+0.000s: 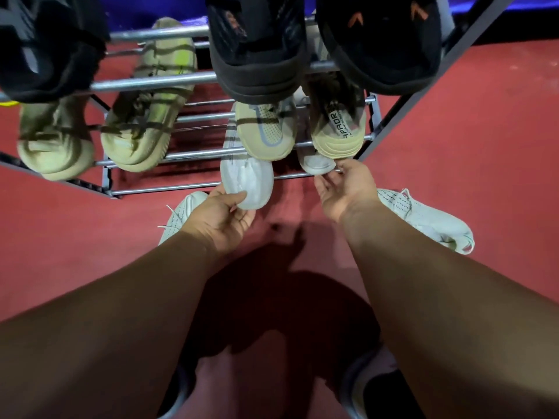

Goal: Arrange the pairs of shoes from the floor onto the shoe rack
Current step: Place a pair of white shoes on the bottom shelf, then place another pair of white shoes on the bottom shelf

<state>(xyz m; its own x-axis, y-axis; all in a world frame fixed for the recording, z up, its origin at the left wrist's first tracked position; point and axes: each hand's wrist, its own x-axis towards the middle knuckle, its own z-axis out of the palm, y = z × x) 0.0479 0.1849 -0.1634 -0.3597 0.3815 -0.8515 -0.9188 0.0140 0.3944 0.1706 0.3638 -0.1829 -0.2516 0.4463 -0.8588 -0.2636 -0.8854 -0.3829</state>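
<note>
Red floor [453, 131], with a metal shoe rack [193, 153] at the far side and both hands at its lowest rail.

The left hand [223, 216] pinches the heel of a white shoe [245, 176] resting on the bottom rails, thumb on top. The right hand [344, 186] lies palm-up against the heel of a second white shoe [317, 163] to the right; whether it grips cannot be told. Two more pale shoes, one to the left [181, 213] and one to the right [429, 222], lie on the floor nearby. Tan shoes [54, 146] sit higher on the rack, with black shoes [257, 55] above them.
</note>
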